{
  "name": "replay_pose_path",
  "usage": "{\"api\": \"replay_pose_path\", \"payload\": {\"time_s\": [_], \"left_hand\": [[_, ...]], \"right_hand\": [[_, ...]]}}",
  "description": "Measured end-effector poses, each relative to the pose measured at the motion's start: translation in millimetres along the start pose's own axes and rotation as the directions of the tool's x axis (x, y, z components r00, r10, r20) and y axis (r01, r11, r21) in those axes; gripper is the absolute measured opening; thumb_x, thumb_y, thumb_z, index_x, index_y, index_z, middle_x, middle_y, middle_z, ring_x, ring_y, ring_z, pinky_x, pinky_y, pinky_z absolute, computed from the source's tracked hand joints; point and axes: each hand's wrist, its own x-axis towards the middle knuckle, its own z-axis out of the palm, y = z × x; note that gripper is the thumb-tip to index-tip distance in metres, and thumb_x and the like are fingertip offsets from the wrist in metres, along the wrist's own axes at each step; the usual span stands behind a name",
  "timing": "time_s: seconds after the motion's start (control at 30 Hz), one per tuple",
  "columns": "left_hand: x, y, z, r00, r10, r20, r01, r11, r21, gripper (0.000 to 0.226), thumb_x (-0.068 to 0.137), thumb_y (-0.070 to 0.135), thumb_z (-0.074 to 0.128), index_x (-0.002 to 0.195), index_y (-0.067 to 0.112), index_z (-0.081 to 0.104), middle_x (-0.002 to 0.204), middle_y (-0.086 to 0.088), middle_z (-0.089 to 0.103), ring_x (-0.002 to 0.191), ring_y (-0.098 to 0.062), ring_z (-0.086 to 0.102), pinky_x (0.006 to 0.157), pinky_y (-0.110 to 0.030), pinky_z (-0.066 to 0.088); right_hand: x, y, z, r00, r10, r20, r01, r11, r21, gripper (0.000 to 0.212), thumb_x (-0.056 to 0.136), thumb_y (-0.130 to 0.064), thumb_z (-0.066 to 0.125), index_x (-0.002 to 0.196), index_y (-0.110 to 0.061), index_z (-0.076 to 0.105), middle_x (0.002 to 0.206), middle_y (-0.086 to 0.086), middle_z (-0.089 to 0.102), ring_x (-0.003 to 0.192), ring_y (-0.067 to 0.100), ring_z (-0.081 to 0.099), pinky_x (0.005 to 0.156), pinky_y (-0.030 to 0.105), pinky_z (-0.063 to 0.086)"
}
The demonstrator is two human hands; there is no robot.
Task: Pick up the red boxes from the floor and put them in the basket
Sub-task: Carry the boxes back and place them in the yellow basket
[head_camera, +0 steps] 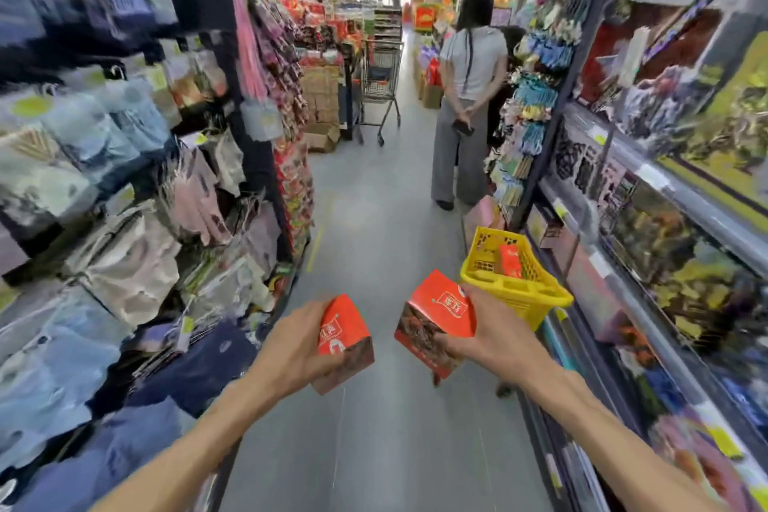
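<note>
Blur smears the shelves along both sides of the frame, so the hanging packets at left and the goods at right cannot be read. Low in the middle, the left hand [291, 349] grips one red box [345, 339] from its side, the fingers hidden behind it; the right hand [492, 335] holds a second red box [436, 320], fingers wrapped around its right edge. The two boxes are near each other but apart. Just beyond the right hand, at centre right, a yellow basket [536, 295] sits against the right shelf, with a third red box [510, 261] partly hidden behind its mesh wall. Grey floor [374, 220] runs open up the middle to a person [465, 96] standing with their back turned and a trolley [380, 83] beyond.
</note>
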Motion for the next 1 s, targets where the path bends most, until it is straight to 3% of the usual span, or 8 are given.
{"api": "replay_pose_path", "payload": {"time_s": [0.17,0.3,0.4,0.63,0.8,0.9,1.0], "left_hand": [[146,-55,8,0.999,0.032,0.023,-0.033,0.998,0.062,0.084,0.067,0.075,0.065,0.135,0.032,0.04,0.112,0.007,0.061,0.098,-0.017,0.06,0.079,-0.039,0.051],[272,-89,10,0.997,0.072,0.038,-0.073,0.996,0.045,0.087,0.065,0.079,0.065,0.135,0.031,0.041,0.116,0.007,0.062,0.102,-0.017,0.062,0.077,-0.032,0.048],[365,-100,6,0.99,0.104,0.094,-0.106,0.994,0.015,0.094,0.062,0.089,0.057,0.134,0.031,0.042,0.117,0.008,0.061,0.103,-0.016,0.061,0.079,-0.034,0.05],[579,-99,20,0.954,0.23,0.194,-0.234,0.972,0.0,0.093,0.062,0.087,0.056,0.131,0.025,0.048,0.118,0.002,0.062,0.106,-0.022,0.059,0.087,-0.039,0.049],[727,-82,75,0.887,0.376,0.269,-0.397,0.917,0.028,0.092,0.066,0.089,0.053,0.135,0.029,0.043,0.124,0.006,0.059,0.111,-0.021,0.057,0.091,-0.04,0.048],[811,-64,110,0.854,0.419,0.308,-0.433,0.901,-0.026,0.085,0.067,0.084,0.057,0.13,0.028,0.046,0.116,0.007,0.061,0.104,-0.02,0.059,0.085,-0.039,0.049],[885,-39,146,0.773,0.53,0.35,-0.545,0.836,-0.063,0.077,0.069,0.082,0.06,0.125,0.029,0.051,0.112,0.006,0.065,0.102,-0.021,0.062,0.081,-0.038,0.05]], "right_hand": [[147,23,6,1.0,-0.004,0.0,0.004,1.0,-0.021,0.086,0.064,-0.07,0.067,0.137,-0.035,0.038,0.121,-0.013,0.058,0.104,0.012,0.059,0.081,0.034,0.05],[262,45,5,1.0,0.028,0.002,-0.028,0.999,-0.019,0.081,0.064,-0.069,0.068,0.133,-0.036,0.04,0.116,-0.011,0.059,0.1,0.013,0.06,0.082,0.039,0.052],[339,67,-4,0.999,0.046,-0.011,-0.047,0.998,-0.039,0.08,0.064,-0.07,0.068,0.131,-0.037,0.04,0.116,-0.011,0.059,0.099,0.012,0.058,0.081,0.037,0.051],[488,139,-26,0.975,0.208,-0.082,-0.212,0.976,-0.039,0.078,0.062,-0.071,0.068,0.127,-0.038,0.041,0.111,-0.012,0.06,0.098,0.014,0.061,0.079,0.038,0.052],[576,224,-40,0.934,0.328,-0.143,-0.336,0.941,-0.037,0.085,0.063,-0.075,0.066,0.135,-0.039,0.036,0.112,-0.014,0.057,0.1,0.012,0.058,0.081,0.038,0.052],[623,272,-49,0.895,0.397,-0.203,-0.41,0.912,-0.025,0.085,0.064,-0.072,0.067,0.134,-0.034,0.04,0.12,-0.009,0.059,0.108,0.016,0.058,0.086,0.04,0.05],[651,314,-57,0.844,0.48,-0.239,-0.496,0.868,-0.008,0.081,0.063,-0.073,0.066,0.129,-0.032,0.044,0.119,-0.007,0.061,0.107,0.017,0.059,0.077,0.033,0.045]]}}
